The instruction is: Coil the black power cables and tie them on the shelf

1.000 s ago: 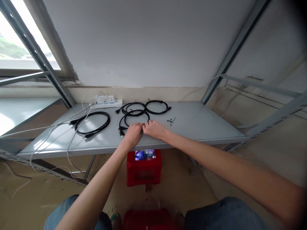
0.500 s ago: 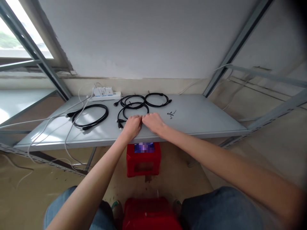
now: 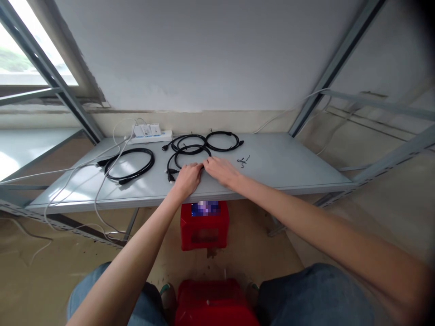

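At the front middle of the grey shelf, my left hand (image 3: 190, 178) is closed on the near side of a coiled black cable (image 3: 180, 156). Right beside it, my right hand (image 3: 219, 168) is closed on the same coil, its fingertips close to the left hand's. The fingers hide the gripped stretch of cable. The coil's black connectors (image 3: 171, 175) lie just left of my left hand. Behind it, partly overlapped, is another coiled cable (image 3: 192, 136). A third coil (image 3: 222, 141) lies at the back right. Thin black twist ties (image 3: 243, 161) rest to the right of my right hand.
Another black cable coil (image 3: 130, 164) lies on the left of the shelf (image 3: 288, 167), under thin white cords. A white power strip (image 3: 151, 135) with plugs stands at the back. Below, a red stool (image 3: 204, 231) carries a phone (image 3: 205, 208). Metal posts (image 3: 322, 86) frame both sides.
My right hand has shifted slightly right and back along the coil, opening a small gap to my left hand. The left hand stays almost in place. The view has moved very slightly.
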Demonstrator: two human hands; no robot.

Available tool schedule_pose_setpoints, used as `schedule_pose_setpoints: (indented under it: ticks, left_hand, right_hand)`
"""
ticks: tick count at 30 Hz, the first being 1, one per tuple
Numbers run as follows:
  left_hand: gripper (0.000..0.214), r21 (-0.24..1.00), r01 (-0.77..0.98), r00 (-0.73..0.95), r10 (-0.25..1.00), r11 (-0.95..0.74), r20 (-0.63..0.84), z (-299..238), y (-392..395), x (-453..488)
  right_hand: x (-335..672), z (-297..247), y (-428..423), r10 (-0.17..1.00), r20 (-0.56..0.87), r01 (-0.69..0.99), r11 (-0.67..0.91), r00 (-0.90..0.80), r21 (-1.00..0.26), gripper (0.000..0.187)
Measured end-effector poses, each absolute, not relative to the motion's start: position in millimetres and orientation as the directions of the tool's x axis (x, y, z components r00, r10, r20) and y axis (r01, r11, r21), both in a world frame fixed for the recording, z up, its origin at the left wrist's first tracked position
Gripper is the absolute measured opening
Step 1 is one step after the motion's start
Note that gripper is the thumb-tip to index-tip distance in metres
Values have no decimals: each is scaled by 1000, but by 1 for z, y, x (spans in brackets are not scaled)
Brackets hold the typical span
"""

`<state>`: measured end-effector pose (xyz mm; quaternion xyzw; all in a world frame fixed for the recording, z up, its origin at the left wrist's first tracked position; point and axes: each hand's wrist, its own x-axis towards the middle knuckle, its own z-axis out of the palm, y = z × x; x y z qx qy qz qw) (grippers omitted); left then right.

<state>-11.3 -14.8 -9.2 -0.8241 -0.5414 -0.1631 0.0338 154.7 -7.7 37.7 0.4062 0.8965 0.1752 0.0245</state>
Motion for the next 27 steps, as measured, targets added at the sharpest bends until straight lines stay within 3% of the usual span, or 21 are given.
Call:
schedule_pose_setpoints:
  ticks: [6,12,20,24,27]
  left_hand:
    - [30,110,899,373,871,-425,321,-10,-15,-12]
    - [26,177,891,351,881,-418,317,-9,-16,-12]
    - [26,180,886,357,877,-426,322,-9,-16,-13]
    - [29,190,884,350,874,-427,336,-9,-16,-13]
    - [31,190,883,353,874,-429,333,-9,-16,-13]
  right_hand:
    - [159,34,-8,741,86,728,619,-665,294,38]
    - [149,43,-16,729,77,715,635,-680,293,43]
    - [144,46,-14,754,77,748,625,-653,222,32]
    - [142,48,-13,811,83,814,569,-579,117,25]
    - [142,47,-8,880,99,882,470,-465,-33,23]
